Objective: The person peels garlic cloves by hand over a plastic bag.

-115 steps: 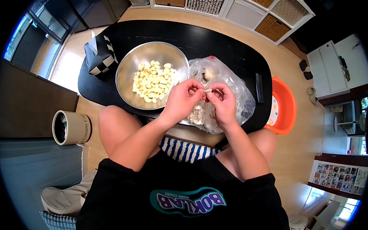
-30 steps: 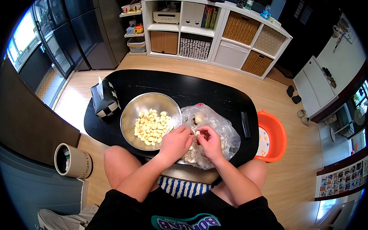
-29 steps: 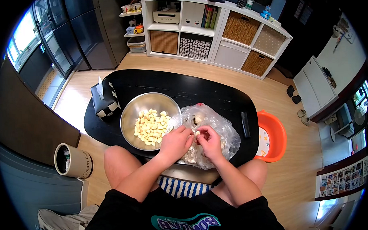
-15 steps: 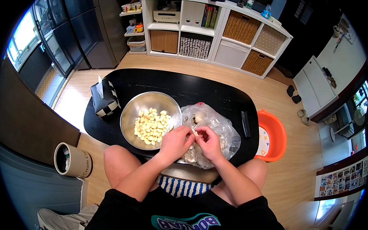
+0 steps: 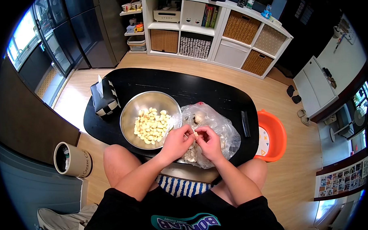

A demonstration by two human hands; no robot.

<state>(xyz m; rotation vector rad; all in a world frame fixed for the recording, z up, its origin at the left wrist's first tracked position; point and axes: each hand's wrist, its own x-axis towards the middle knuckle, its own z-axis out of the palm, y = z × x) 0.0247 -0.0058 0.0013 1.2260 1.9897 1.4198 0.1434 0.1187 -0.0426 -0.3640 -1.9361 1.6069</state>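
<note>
Pale peeled garlic cloves (image 5: 152, 126) lie heaped in a steel bowl (image 5: 129, 109) on the left half of the low black table. To its right spreads a clear plastic bag (image 5: 228, 134) with a whole garlic bulb (image 5: 198, 117) and papery skins inside. Over this bag my two hands meet, fingertips close together. My left hand (image 5: 178, 141) and my right hand (image 5: 209, 142) are both closed in a pinch on a small pale garlic clove (image 5: 196, 134). Fingers cover most of that clove.
A checkered tissue box (image 5: 105, 97) stands at the left end of the black table (image 5: 173, 80). A dark narrow object (image 5: 245, 124) lies near its right edge. An orange basin (image 5: 278, 136) is on the floor to the right, a beige bin (image 5: 75, 162) to the left.
Both hands stay over the bag with the clove between them. Only slight finger movement shows; bowl and bag look the same.
</note>
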